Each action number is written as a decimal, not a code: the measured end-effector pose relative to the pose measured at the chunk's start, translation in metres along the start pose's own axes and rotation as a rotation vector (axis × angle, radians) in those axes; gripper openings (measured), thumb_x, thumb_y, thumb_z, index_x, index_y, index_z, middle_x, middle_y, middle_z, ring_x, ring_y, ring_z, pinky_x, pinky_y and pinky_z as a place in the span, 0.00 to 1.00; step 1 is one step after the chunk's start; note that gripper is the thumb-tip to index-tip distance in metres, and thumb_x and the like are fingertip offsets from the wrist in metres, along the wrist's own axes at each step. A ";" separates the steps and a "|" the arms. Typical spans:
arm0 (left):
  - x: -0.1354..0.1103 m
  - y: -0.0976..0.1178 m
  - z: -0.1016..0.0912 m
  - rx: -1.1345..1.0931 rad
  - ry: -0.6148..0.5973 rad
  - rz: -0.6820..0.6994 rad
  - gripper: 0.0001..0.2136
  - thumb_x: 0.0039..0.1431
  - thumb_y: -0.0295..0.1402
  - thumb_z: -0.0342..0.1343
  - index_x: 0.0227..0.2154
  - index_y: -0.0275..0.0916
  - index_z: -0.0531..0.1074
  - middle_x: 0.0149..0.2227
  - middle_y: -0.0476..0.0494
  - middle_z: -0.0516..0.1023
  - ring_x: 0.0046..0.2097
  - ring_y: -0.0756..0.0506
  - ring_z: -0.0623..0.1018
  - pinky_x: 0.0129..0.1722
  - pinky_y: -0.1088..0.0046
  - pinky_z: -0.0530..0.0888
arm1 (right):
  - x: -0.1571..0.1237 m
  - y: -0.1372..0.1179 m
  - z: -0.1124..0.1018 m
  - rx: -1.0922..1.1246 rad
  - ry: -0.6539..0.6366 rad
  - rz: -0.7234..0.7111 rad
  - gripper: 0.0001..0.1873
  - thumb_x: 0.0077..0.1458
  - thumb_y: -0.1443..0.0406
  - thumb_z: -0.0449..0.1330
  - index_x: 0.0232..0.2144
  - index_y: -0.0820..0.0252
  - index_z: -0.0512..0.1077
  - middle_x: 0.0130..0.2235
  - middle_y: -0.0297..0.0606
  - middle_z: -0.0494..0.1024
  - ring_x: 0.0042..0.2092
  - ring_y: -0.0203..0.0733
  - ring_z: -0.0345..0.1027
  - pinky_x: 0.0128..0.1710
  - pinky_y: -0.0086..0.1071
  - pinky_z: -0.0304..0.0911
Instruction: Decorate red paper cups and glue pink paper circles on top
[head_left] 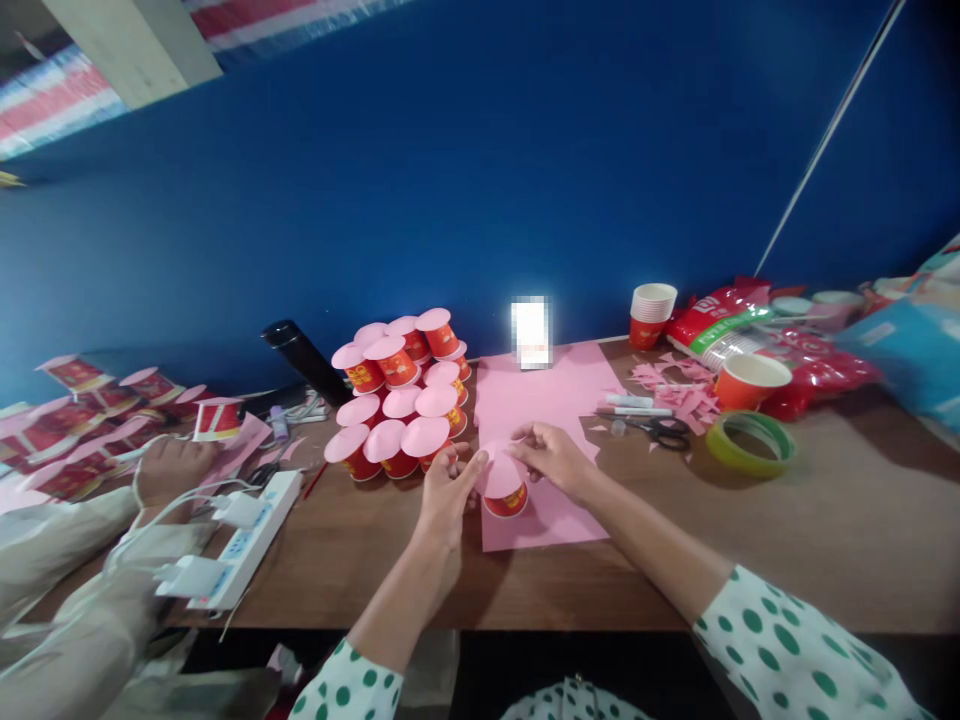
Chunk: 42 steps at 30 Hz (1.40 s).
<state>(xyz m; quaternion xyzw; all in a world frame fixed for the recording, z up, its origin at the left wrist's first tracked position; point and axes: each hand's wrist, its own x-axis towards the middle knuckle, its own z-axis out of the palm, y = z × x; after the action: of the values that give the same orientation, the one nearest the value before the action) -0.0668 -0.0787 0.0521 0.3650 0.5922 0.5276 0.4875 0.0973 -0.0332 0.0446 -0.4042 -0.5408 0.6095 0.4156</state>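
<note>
A red paper cup (505,496) capped with a pink paper disc lies on a pink paper sheet (546,390) on the wooden table. My left hand (444,490) grips the cup's left side, fingers closed on the disc's edge. My right hand (551,455) pinches the disc's upper right edge. Just to the left stands a stack of several red cups with pink discs (401,395).
Another person's hand (171,465) rests at the left beside a white power strip (244,538) and more red cups (82,410). Scissors (660,430), a green tape roll (748,442), an orange cup (750,380), stacked paper cups (651,315), pink scraps and a black flask (304,358) lie around.
</note>
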 end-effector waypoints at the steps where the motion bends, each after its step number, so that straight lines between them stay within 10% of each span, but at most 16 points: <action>1: 0.000 0.000 0.000 0.005 0.002 -0.002 0.28 0.41 0.47 0.64 0.42 0.36 0.63 0.18 0.61 0.60 0.15 0.59 0.59 0.14 0.83 0.56 | -0.001 0.001 0.000 -0.002 0.000 0.000 0.19 0.45 0.57 0.65 0.35 0.63 0.67 0.24 0.28 0.69 0.22 0.29 0.62 0.19 0.24 0.63; 42: -0.008 -0.008 0.001 0.053 -0.030 -0.014 0.25 0.40 0.44 0.66 0.40 0.34 0.68 0.29 0.48 0.73 0.21 0.56 0.66 0.13 0.84 0.57 | 0.000 0.006 0.002 -0.050 0.010 0.025 0.16 0.49 0.56 0.61 0.36 0.61 0.67 0.24 0.29 0.69 0.23 0.31 0.63 0.21 0.26 0.62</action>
<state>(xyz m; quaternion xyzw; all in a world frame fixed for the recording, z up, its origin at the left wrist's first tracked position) -0.0629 -0.0870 0.0455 0.3814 0.6010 0.5030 0.4902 0.0948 -0.0348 0.0385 -0.4243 -0.5487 0.5987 0.4005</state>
